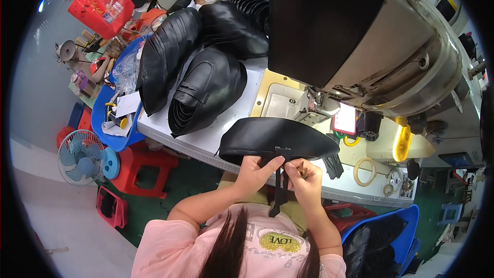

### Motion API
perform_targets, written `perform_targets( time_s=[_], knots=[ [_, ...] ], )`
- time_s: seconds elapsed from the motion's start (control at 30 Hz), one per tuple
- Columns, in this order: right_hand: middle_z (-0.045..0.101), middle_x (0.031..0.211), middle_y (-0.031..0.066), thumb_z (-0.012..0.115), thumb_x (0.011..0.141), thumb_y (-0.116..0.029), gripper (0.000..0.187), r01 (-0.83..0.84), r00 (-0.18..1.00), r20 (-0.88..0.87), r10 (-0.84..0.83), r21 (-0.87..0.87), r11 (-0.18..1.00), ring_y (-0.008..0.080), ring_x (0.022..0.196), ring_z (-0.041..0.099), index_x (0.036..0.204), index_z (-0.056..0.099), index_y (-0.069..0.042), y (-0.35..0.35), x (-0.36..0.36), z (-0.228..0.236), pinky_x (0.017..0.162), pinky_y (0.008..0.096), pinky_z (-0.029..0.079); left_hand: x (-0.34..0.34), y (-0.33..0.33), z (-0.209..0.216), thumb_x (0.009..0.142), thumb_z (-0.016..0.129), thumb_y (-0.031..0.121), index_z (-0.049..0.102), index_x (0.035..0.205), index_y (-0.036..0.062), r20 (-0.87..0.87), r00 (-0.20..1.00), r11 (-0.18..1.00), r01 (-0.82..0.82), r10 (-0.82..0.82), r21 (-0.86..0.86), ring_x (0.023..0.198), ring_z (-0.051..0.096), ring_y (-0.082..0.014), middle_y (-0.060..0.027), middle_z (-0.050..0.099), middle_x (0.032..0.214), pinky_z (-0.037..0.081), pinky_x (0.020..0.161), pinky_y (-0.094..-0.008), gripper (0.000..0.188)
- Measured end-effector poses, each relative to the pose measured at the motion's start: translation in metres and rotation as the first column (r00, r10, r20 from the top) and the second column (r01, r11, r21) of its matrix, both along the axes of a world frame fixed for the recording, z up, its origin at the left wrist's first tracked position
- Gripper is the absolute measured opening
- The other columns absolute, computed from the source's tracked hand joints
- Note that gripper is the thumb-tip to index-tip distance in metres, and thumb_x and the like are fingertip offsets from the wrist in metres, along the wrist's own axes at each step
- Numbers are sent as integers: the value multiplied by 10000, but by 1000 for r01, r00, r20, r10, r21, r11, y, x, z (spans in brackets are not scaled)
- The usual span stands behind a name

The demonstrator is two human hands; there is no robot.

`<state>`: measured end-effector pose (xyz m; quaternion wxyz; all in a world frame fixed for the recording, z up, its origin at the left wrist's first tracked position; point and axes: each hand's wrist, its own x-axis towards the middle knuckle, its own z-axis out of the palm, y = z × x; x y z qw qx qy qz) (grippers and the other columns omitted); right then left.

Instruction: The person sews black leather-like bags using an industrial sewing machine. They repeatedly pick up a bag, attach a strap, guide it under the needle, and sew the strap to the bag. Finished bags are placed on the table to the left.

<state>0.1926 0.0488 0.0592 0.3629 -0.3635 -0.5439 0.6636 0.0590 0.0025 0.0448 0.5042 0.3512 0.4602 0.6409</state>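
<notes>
A black leather shoe upper (267, 135) is held at the table's front edge, below the sewing machine's needle area. My left hand (257, 174) grips its near edge, the thumb pressed by a small stitched tab. From that spot a narrow black strap (281, 193) hangs down between my hands. My right hand (305, 179) is closed beside the strap. A small brownish metal tool, perhaps thread snips (302, 170), shows between its fingers; its kind is not clear. The fingertips of both hands nearly meet at the tab.
Over the work stands a large sewing machine (406, 46). Stacks of black shoe uppers (208, 87) lie on the white table (170, 133) to the left. Blue bins (123, 141) and a red stool (139, 175) stand left; another blue bin (411, 221) with black pieces is at right.
</notes>
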Motion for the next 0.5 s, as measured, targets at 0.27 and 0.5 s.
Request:
perform_targets(
  time_s=[0.27,0.5],
  knots=[
    [593,635,58,621,773,-34,45,31,962,209,-173,549,835,101,564,553,778,597,3,6,18,18,531,226,443,-16,7,12,824,597,85,592,940,-15,-251,965,996,58,-72,-62,767,523,-60,-6,594,880,433,687,-223,154],
    [614,783,50,785,601,-143,437,-263,920,329,214,111,958,134,754,554,966,597,8,71,37,37,708,286,443,-31,23,33,814,593,68,586,975,-15,-406,857,942,334,-318,-33,815,522,-75,-22,597,898,431,718,-243,182]
  ],
)
